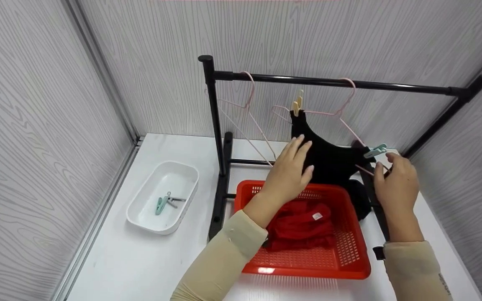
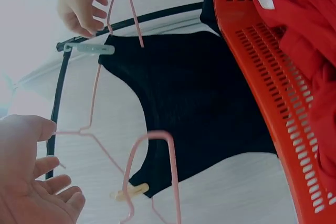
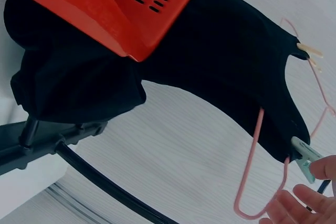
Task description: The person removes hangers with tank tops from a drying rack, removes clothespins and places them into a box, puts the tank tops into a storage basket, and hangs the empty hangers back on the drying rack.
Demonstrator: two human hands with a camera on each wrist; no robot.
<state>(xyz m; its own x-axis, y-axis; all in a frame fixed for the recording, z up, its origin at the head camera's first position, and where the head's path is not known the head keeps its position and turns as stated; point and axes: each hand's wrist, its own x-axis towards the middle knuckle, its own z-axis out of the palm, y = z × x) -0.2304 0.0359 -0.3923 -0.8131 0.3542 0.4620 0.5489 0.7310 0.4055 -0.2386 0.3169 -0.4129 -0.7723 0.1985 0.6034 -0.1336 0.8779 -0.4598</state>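
A black garment (image 1: 329, 156) hangs from a pink hanger (image 1: 345, 113) by its two straps. A yellow clothespin (image 1: 297, 104) clips the left strap and a teal clothespin (image 1: 375, 151) clips the right one. Just off the teal clothespin's end is my right hand (image 1: 398, 179), its fingers loosely bent with nothing in them; in the right wrist view the thumb (image 3: 324, 168) overlaps that end. My left hand (image 1: 289, 173) is in front of the garment's left side, fingers extended and holding nothing. The garment's lower part drops behind the red basket (image 1: 301, 271).
Red clothes (image 1: 299, 225) lie in the basket. A second pink hanger (image 1: 247, 106) hangs bare at the left of the black rack (image 1: 283, 78). To the left, a white tray (image 1: 140, 198) holds a teal clothespin (image 1: 162, 205) and a grey one (image 1: 177, 200).
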